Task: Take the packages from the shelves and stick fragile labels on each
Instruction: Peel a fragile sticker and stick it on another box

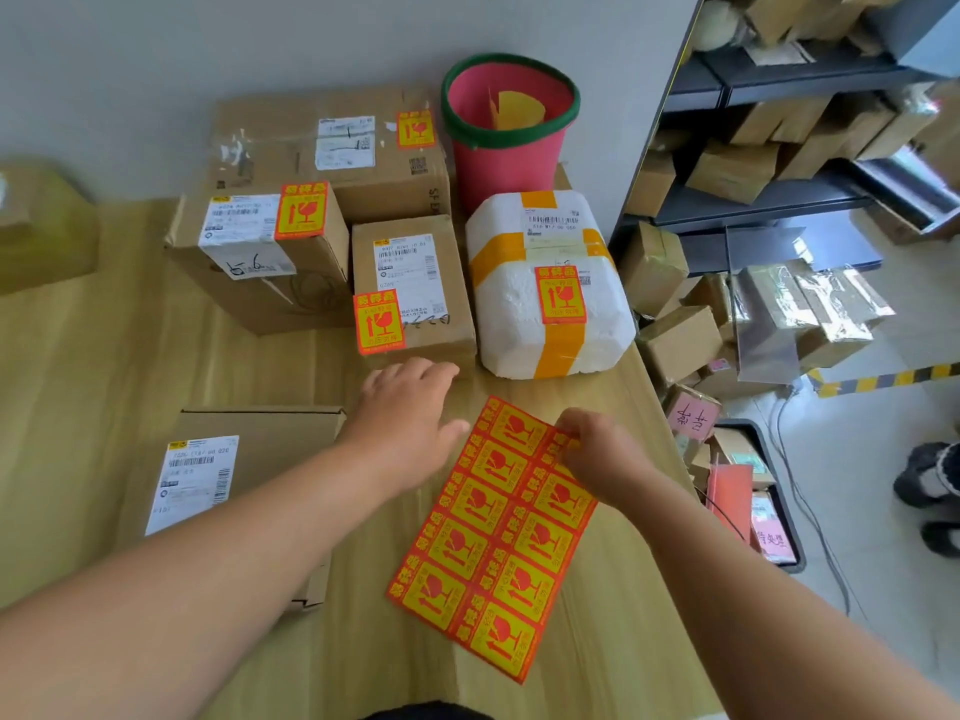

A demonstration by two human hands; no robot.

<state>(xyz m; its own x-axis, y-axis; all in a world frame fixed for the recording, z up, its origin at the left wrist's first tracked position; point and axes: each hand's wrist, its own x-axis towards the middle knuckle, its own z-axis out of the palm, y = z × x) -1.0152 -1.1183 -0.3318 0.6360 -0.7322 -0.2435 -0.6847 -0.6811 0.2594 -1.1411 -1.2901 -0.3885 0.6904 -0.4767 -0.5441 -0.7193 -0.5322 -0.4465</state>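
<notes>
**Four labelled packages, one bare carton, both hands at the sheet**

Pale wooden bench (104,356) fills the lower and left of the frame. Dark shelves (779,200) stuffed with brown parcels stand at the upper right, with loose parcels (680,345) heaped on the floor below them. At upper centre a large carton (291,132) sits against the wall. In front of it are a tall carton (249,262) and a small carton (415,288), and to their right a white foam box (550,288) banded in orange tape. Each of these four bears a red-and-yellow fragile label. A pink bucket (506,148) with a green rim stands behind the foam box. At lower left lies a flat carton (249,459) showing only a white shipping slip.

The label sheet (493,537) lies on the bench at lower centre, right of the flat carton, with the row of packages beyond it. The left hand (410,413) reaches forward beside the sheet's upper left edge, in front of the small carton, fingers loosely spread. Whether it touches the bench cannot be told. The right hand (597,454) pinches the sheet's top right corner.
</notes>
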